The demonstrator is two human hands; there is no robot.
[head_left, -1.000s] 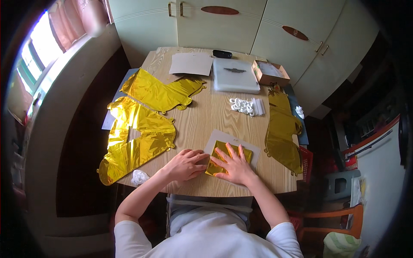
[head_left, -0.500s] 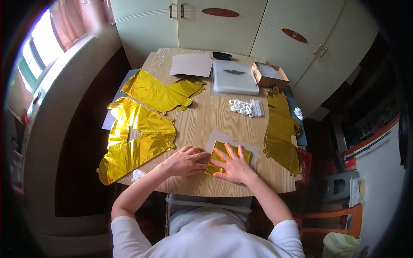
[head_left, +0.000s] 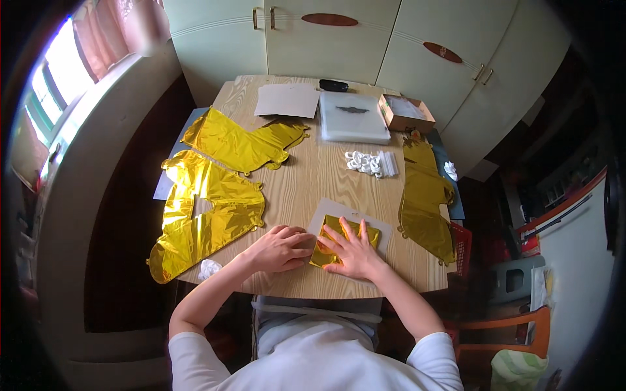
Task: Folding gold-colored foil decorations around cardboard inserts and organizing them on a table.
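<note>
A wooden bench (head_left: 306,179) stands before pale cupboard doors, a window at the left. At its near edge the right hand (head_left: 352,251) lies flat, fingers spread, pressing on a folded gold foil piece (head_left: 344,236) inside a clear flat packet (head_left: 345,218). The left hand (head_left: 282,247), loosely curled, rests just beside it at the packet's left edge, touching the foil. Farther left lie large gold foil balloons (head_left: 205,205); another hangs over the right edge (head_left: 424,195). White clips (head_left: 366,163) lie beyond.

Probably a home kitchen (cream cupboards (head_left: 339,32), wooden table (head_left: 313,176)).
</note>
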